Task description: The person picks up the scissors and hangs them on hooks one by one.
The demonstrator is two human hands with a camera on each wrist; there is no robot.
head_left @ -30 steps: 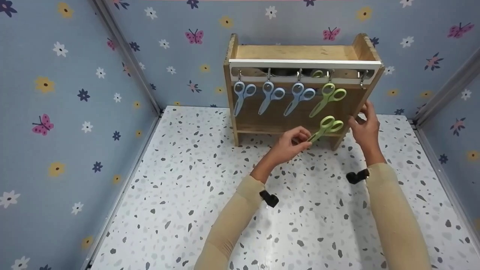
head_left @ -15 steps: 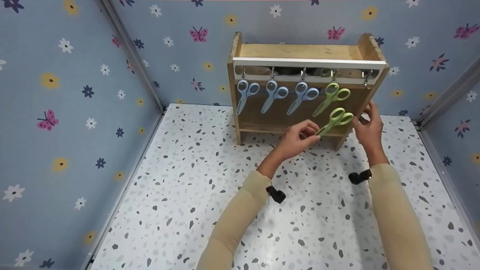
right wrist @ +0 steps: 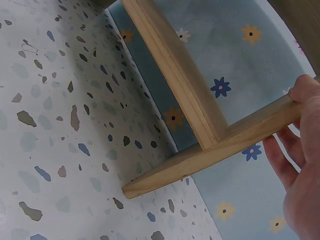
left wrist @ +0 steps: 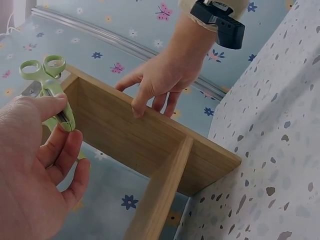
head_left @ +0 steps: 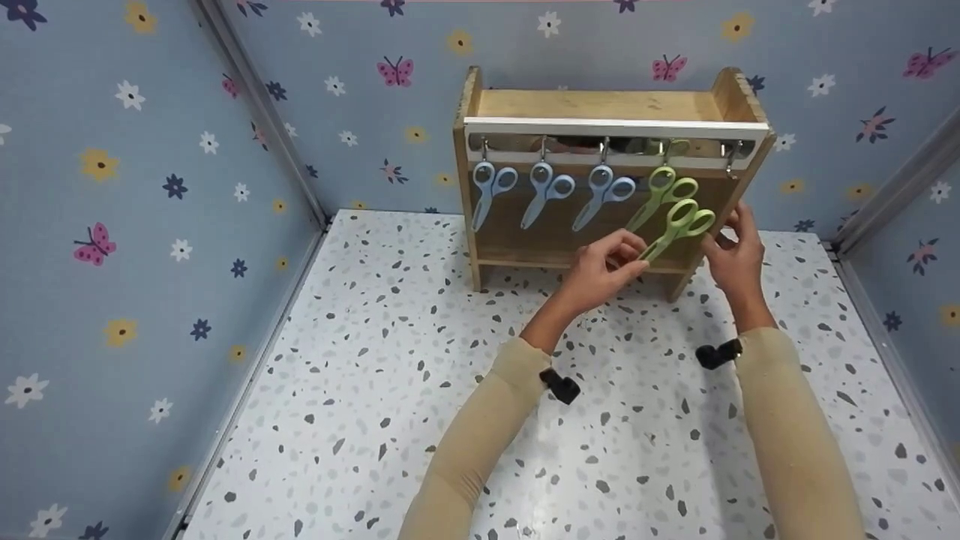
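Observation:
My left hand (head_left: 604, 270) pinches a pair of green scissors (head_left: 680, 225) by the blade end between thumb and fingers. Their handle loops point up and to the right, in front of the wooden rack (head_left: 596, 105). Around the rack's right side panel (right wrist: 240, 127), my right hand (head_left: 735, 255) has its thumb on one face and its fingers on the other. Another pair of green scissors (head_left: 660, 187) hangs just behind the held pair, partly covered. Three blue scissors (head_left: 546, 184) hang to its left. At the rail's right end is a metal hook (head_left: 731, 163), above the held handles.
The rack stands on a speckled white tabletop (head_left: 360, 375), close to the flowered back wall (head_left: 510, 45). Flowered panels also border the left (head_left: 150, 285) and right sides. A lower wooden shelf board (left wrist: 167, 185) crosses the rack.
My left hand has raised the green scissors and moved them right, so they now overlap the hanging green pair. My right hand keeps its grip on the rack's side.

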